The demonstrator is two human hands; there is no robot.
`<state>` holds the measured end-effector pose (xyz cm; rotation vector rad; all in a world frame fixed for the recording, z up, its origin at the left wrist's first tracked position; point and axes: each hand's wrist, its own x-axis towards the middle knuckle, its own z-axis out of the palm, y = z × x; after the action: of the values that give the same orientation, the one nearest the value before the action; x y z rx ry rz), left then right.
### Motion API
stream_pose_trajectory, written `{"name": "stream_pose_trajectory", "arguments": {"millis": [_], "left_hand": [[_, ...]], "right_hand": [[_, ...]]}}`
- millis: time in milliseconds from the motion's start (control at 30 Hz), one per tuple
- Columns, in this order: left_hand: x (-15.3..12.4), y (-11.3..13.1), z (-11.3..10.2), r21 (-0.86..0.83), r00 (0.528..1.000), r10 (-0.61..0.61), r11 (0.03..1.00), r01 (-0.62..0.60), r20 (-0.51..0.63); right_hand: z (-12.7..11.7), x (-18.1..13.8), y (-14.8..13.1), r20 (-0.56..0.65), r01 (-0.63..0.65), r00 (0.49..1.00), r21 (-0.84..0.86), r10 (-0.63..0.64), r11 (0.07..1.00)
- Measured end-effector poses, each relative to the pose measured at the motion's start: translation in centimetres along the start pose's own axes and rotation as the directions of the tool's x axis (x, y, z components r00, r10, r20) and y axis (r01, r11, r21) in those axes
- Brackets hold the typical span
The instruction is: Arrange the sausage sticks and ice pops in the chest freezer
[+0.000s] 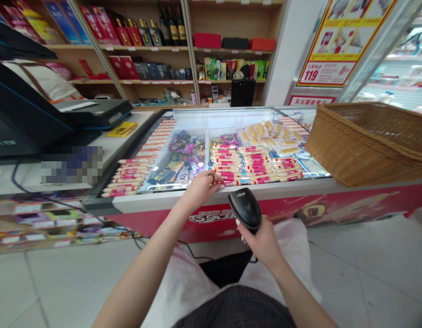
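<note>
My right hand (261, 239) grips a black barcode scanner (245, 208), its head raised toward the front edge of a glass-topped chest freezer (231, 191). My left hand (201, 186) reaches to the freezer lid, fingers curled and pinched on the end of a sausage stick (227, 183) in the front row. Rows of red-and-cream sausage sticks (255, 166) lie across the glass. More of them line the freezer's left edge (135, 171). Wrapped ice creams (181, 159) show under the glass.
A wicker basket (364, 141) stands on the freezer's right end. A black till and screen (33, 114) sit on the counter at left, cables trailing down to the floor. Wooden shelves (163, 45) with bottles and red boxes fill the back wall. Tiled floor lies below.
</note>
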<state>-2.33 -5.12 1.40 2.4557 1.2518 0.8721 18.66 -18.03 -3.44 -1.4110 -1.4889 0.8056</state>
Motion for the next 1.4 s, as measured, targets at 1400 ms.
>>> {"name": "stream_pose_trajectory", "arguments": {"millis": [1400], "left_hand": [[-9.7, -12.4, -15.9, 0.315, 0.823, -0.281, 0.825, 0.470, -0.493]], "right_hand": [[1.1, 0.3, -0.3, 0.024, 0.032, 0.999, -0.075, -0.031, 0.997]]}}
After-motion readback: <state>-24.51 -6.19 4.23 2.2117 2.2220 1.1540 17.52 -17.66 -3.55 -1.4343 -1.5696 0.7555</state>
